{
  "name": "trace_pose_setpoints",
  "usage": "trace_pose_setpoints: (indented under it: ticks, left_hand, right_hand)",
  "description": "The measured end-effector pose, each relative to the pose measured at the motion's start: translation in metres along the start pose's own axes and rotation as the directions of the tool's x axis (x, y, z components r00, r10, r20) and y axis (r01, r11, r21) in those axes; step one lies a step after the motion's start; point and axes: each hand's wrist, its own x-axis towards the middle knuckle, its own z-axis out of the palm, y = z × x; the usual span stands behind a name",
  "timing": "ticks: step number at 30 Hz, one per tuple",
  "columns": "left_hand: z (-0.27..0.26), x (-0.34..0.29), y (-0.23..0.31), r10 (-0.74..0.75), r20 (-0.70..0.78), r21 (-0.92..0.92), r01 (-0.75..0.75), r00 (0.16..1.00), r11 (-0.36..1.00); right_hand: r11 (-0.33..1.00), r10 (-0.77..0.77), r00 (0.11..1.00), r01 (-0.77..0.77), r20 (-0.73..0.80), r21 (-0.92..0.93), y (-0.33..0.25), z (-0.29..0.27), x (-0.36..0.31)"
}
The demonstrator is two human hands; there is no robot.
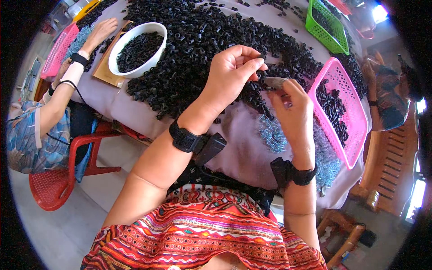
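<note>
Over the near edge of a big heap of small black plastic pieces (189, 45), my left hand (231, 74) is closed in a pinch. A small black plastic piece (263, 58) shows at its fingertips. My right hand (292, 105) is just to the right and a little nearer, its fingers curled; a grey covering wraps one fingertip, which points toward the left hand. What the right fingers hold, if anything, is too small to name. Below that hand lies a pile of small shiny bluish coils like springs (272, 135), with more of them beside my right wrist.
A pink basket (355, 130) of black pieces stands close to my right hand, a green basket (329, 29) farther back. At left are a white bowl (157, 31) of black pieces and a co-worker's arm (72, 81). Another person (389, 94) sits at right.
</note>
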Motion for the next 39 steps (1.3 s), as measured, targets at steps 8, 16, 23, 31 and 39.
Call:
trace_pose_setpoints:
  ticks: [8,16,23,31,39]
  left_hand:
    - [0.002,-0.001,-0.002,-0.008,0.000,0.037,0.008,1.000,0.999]
    - [-0.002,0.001,0.000,0.011,0.006,0.062,-0.011,1.000,0.998]
    - [-0.009,0.006,0.008,0.080,-0.090,0.040,-0.076,0.993,0.996]
    - [-0.010,0.005,0.008,0.072,-0.110,0.049,-0.067,0.991,0.997]
    - [-0.009,0.005,0.001,0.070,-0.095,0.038,-0.067,0.993,0.997]
  right_hand:
    - [1.000,-0.019,1.000,0.019,-0.025,-0.003,0.016,0.015,-0.002]
    - [0.994,-0.107,0.988,0.107,0.114,0.010,0.007,0.029,-0.015]
    - [0.915,-0.399,0.897,0.376,0.187,0.149,-0.005,0.055,-0.025]
    - [0.884,-0.462,0.839,0.462,0.287,0.072,-0.006,0.070,-0.027]
    - [0.919,-0.323,0.926,0.356,0.194,-0.171,0.003,0.058,-0.020]
